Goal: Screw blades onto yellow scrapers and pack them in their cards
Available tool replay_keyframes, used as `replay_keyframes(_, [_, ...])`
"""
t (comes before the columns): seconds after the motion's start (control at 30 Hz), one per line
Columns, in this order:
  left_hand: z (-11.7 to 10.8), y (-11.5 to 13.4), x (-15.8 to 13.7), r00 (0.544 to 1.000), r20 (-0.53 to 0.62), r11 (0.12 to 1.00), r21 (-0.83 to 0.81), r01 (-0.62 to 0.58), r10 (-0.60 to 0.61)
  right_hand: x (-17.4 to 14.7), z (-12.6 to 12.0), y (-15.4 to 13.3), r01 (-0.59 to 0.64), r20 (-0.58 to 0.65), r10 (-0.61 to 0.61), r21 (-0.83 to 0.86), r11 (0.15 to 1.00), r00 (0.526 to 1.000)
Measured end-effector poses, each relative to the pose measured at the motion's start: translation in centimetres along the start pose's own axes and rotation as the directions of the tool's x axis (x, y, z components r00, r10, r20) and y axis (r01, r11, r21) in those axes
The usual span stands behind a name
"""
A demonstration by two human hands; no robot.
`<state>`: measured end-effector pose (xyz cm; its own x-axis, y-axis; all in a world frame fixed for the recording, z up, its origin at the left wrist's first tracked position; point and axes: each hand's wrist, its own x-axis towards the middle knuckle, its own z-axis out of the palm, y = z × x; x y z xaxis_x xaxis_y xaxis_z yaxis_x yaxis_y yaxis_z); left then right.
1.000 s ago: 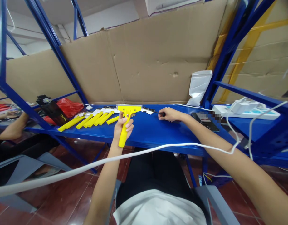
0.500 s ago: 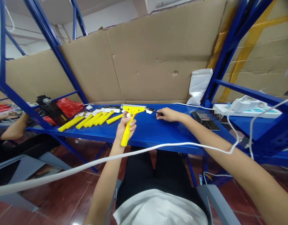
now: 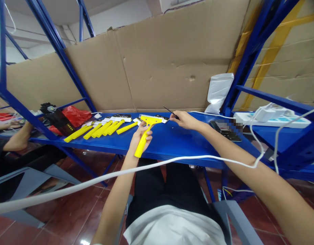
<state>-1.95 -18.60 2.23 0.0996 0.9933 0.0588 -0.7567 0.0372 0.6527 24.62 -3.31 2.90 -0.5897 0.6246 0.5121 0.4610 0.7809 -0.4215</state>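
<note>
My left hand point(image 3: 138, 139) is closed around the handle of a yellow T-shaped scraper point(image 3: 141, 147), whose wide head points away from me above the blue table. Pinched in my right hand point(image 3: 184, 120) is a thin black screwdriver point(image 3: 169, 110); its tip points up and left, apart from the scraper. A tiny pale speck point(image 3: 172, 128) lies on the table below that hand, too small to name. Left of my left hand lie several more yellow scrapers point(image 3: 103, 129), their heads partly covered by black and white cards point(image 3: 121, 117).
A black bottle point(image 3: 57, 119) and a red plastic bag point(image 3: 76, 115) stand at the left. A phone point(image 3: 225, 132), a white pouch point(image 3: 219, 92) and a power strip point(image 3: 248, 119) sit at the right. A white cable point(image 3: 172, 159) crosses low in front. Another person's arm point(image 3: 19, 139) shows far left.
The screwdriver has lifted and swung from pointing at the scraper head to pointing up and left. The scraper has shifted slightly right, and its head has tilted.
</note>
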Motion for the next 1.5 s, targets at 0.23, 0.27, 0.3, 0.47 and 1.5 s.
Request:
replay_keyframes(0.23, [0.3,-0.4,0.1,0.996,-0.031,0.991,-0.103,0.081,-0.085,-0.2,0.2,-1.9,0.020,-0.160,0.005,0.149,0.989,0.987])
replay_keyframes(0.27, [0.3,-0.6,0.2,0.994,-0.028,0.987,-0.123,0.101,-0.105,-0.2,0.3,-2.2,0.012,-0.178,0.021,0.186,0.983,0.984])
replay_keyframes(0.3, [0.3,-0.8,0.3,0.992,-0.024,0.983,-0.140,0.120,-0.124,-0.3,0.4,-2.6,0.003,-0.194,0.041,0.223,0.975,0.980])
replay_keyframes(0.47, [0.5,-1.5,0.6,0.982,-0.023,0.966,-0.185,0.181,-0.189,-0.5,0.8,-4.3,-0.036,-0.203,0.116,0.360,0.932,0.972])
replay_keyframes(1.5, [0.7,-2.2,0.8,0.997,-0.037,0.993,0.095,0.067,-0.064,-0.9,1.6,-5.9,-0.197,0.089,0.179,0.587,0.785,0.980])
